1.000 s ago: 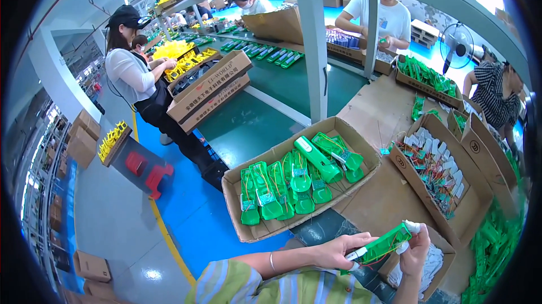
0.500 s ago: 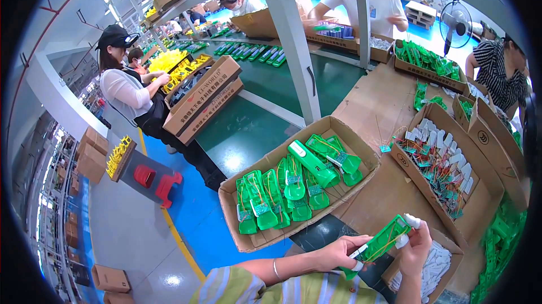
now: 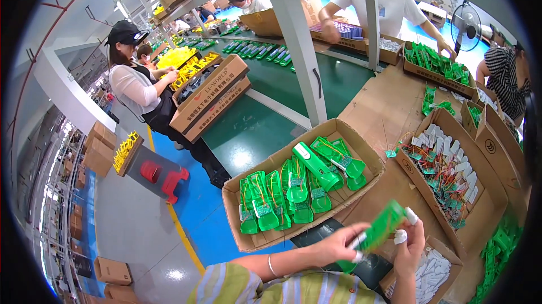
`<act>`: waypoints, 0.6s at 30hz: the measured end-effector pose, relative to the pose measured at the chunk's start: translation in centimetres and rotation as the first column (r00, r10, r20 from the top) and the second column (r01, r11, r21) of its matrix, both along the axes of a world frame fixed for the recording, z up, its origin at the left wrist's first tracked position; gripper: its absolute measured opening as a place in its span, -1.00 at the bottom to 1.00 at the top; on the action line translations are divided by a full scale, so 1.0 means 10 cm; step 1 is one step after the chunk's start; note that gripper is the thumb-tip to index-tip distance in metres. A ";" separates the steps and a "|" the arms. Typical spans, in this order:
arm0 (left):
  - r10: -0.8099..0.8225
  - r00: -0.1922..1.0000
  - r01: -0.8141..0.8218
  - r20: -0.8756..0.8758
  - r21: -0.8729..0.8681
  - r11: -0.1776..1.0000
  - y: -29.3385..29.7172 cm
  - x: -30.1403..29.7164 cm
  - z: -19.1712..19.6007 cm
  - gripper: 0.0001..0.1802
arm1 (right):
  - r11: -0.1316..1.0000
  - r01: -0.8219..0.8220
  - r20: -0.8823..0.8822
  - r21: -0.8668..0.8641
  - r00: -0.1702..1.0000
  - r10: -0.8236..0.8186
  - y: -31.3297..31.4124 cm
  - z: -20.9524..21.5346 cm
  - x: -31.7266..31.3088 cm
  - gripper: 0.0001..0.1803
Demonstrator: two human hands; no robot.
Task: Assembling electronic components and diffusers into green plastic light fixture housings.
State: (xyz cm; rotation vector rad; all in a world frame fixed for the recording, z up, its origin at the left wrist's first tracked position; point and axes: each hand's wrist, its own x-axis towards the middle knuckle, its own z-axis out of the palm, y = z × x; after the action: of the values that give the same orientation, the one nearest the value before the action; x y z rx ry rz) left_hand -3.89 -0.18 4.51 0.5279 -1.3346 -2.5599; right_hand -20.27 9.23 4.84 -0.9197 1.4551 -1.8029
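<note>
My left hand (image 3: pixel 334 246) grips the lower end of a green plastic casing (image 3: pixel 379 230), tilted up to the right and blurred by motion. Orange wires show faintly inside it. White covers sit on fingertips of both hands. My right hand (image 3: pixel 411 247) is beside the casing's upper end, thumb and forefinger apart, with nothing visible between them; whether a fingertip touches the casing is unclear. Left of my hands, a cardboard tray (image 3: pixel 251 243) holds several green casings with circuit boards and wires. On top lies a closed green-and-white casing (image 3: pixel 316 165).
Below my right hand is a box of white plastic parts (image 3: pixel 433 270). Right of it stands a carton (image 3: pixel 490 202) of wired boards and white pieces; green parts (image 3: pixel 499 253) are heaped beyond. A grey post (image 3: pixel 296 50) rises behind the tray. Co-workers stand around the green bench (image 3: pixel 237 148).
The green casing has tilted more upright and blurred, and my right hand's thumb now shows apart from it. The whole view has shifted slightly. Across the bench, a co-worker's arms have spread toward boxes.
</note>
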 end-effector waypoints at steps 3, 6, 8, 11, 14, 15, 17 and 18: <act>0.434 0.901 -0.429 0.006 -0.147 0.891 -0.27 0.04 0.03 -0.30 | 1.000 0.011 0.038 0.009 0.999 -0.011 0.10 0.05 0.03 -0.59; 0.662 0.747 -0.599 -0.063 -0.498 0.627 -0.65 0.11 -0.02 -0.30 | 0.998 0.060 -0.054 -0.017 0.997 -0.061 0.20 0.00 0.01 -0.60; 0.751 0.659 -0.370 0.040 -0.853 0.369 -0.81 0.29 -0.25 -0.23 | 0.996 0.037 -0.123 0.083 0.992 -0.027 0.26 -0.03 -0.03 -0.62; 0.745 0.610 -0.142 -0.269 -0.962 -0.231 -0.80 0.67 0.13 -0.37 | 0.989 0.078 -0.418 0.126 0.908 -0.018 0.23 0.13 -0.14 -0.64; 0.887 0.281 0.211 -0.366 -0.878 -0.429 -0.77 1.48 0.38 -0.44 | 0.991 0.102 -0.854 0.082 0.520 0.017 0.12 0.28 -0.32 -0.62; 0.899 0.155 0.387 -0.408 -0.812 -0.436 -0.81 1.93 0.25 -0.43 | 0.990 0.134 -0.908 0.050 0.418 -0.011 0.01 0.35 -0.39 -0.60; 0.967 -0.040 0.357 -0.253 -0.907 -0.223 -0.76 2.82 -0.22 -0.45 | 0.986 0.168 -0.967 0.004 0.253 -0.039 -0.31 0.35 -0.55 -0.55; 0.984 -0.136 0.244 -0.116 -0.966 -0.080 -0.73 3.07 -0.46 -0.48 | 0.984 0.178 -0.981 0.001 0.190 -0.034 -0.47 0.26 -0.64 -0.53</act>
State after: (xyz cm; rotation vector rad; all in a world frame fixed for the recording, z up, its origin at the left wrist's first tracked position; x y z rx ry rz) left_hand 26.86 -7.48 -0.07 1.9210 -1.6056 0.1972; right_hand -26.68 4.51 7.43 -2.2218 2.3728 -1.0187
